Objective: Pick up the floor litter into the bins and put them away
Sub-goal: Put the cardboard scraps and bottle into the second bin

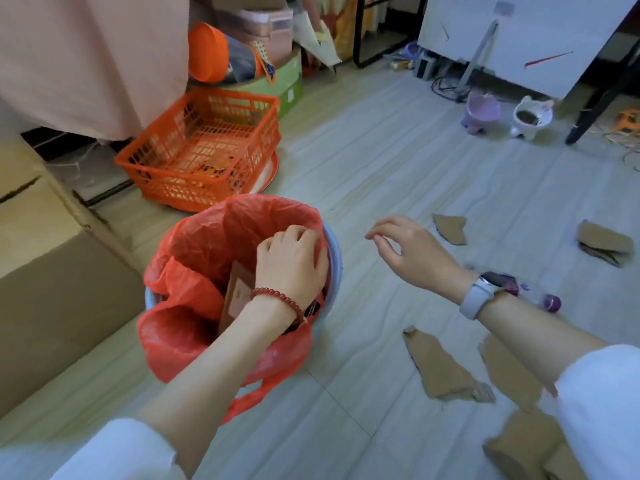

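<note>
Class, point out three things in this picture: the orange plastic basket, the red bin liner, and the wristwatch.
orange plastic basket (194, 169): head view, on its front lattice wall.
red bin liner (194, 237): head view, on the crumpled plastic at the bin's left inner side.
wristwatch (479, 295): head view, on the pale strap at the right wrist.

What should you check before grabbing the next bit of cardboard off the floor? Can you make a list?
1. Right hand free to grab: ok, open and holding nothing.
2. Left hand out of the bin: not ok, it is inside the red bag.
3. Cardboard already dropped in: ok, a brown piece sits in the bag.
4. Litter left on the floor: not ok, torn cardboard pieces and a plastic bottle remain.
5. Room left in the bin: cannot tell.
</note>
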